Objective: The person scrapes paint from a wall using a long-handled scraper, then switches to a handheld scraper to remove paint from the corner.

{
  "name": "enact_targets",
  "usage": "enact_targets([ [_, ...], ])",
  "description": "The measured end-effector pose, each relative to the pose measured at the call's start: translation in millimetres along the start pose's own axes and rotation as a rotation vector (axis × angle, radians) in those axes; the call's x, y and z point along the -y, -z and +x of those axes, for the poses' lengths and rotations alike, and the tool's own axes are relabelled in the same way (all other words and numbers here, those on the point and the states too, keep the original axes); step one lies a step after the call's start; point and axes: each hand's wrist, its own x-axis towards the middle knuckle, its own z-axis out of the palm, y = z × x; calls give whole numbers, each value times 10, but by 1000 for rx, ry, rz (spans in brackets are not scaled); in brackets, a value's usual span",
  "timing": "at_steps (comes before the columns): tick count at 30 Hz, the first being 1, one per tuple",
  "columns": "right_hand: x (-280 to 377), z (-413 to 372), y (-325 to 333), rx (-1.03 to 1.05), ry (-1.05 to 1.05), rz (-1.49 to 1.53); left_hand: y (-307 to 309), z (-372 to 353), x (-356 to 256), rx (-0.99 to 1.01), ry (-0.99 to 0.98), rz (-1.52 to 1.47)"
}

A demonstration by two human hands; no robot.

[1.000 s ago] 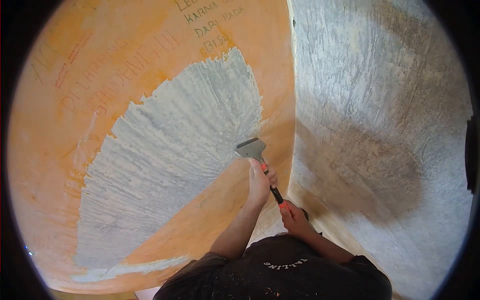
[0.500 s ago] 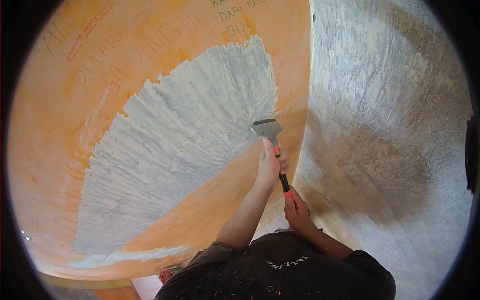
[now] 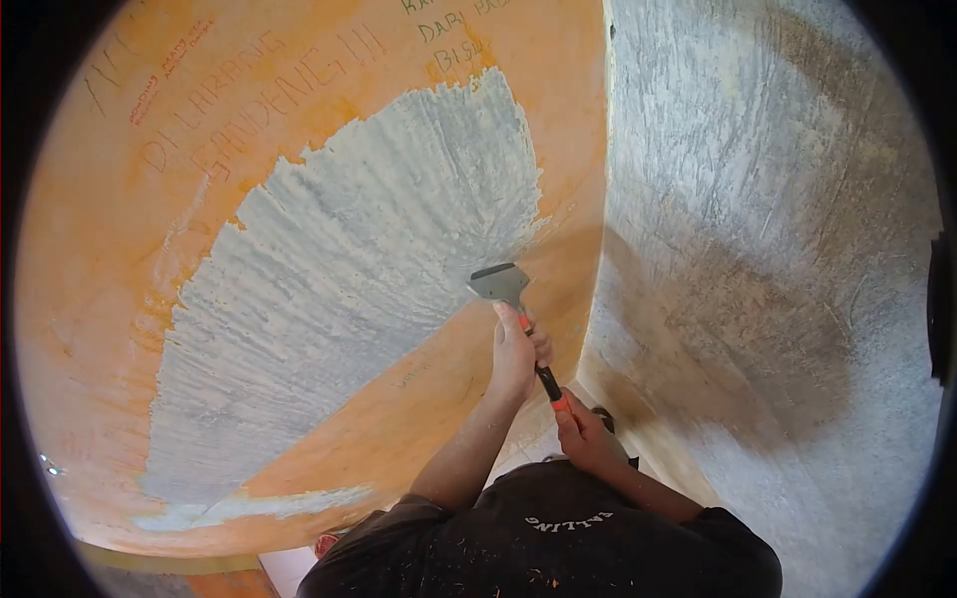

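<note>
A long-handled scraper (image 3: 500, 285) with a wide grey metal head and a red-and-black handle is held in both hands. My left hand (image 3: 515, 351) wraps round the upper handle just below the head, its thumb laid along the shaft. Lower down, my right hand (image 3: 588, 435) grips the red end of the handle. The scraper's head is at the lower right edge of a stripped grey-white patch (image 3: 339, 269), beside orange paint that still covers the wall (image 3: 419, 399) around it.
Handwriting in red and green (image 3: 269, 100) marks the orange wall above the patch. To the right, past the corner, a second wall (image 3: 738, 249) is bare, mottled grey. Orange flecks dot the dark shirt (image 3: 538, 548). Pale floor tiles (image 3: 289, 570) show at lower left.
The scraper's head has moved down and to the left, with both hands following it. The view has shifted slightly. Both hands keep their grip.
</note>
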Motion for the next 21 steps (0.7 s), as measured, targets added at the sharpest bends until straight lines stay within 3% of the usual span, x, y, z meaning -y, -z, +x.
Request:
enact_targets([
  [5,192,204,43,-113,13,76,-400,241,-147,110,-63,155],
  [11,-99,-25,120,33,-11,-152,30,-16,100,-32,-3,-7],
  [17,134,139,177,-52,-65,82,-300,214,33,27,-11,77],
  [19,16,120,184,-48,-46,64,-300,202,19,34,-67,98],
  [21,-36,73,123,-47,-24,55,-194,112,32,-13,-4,66],
])
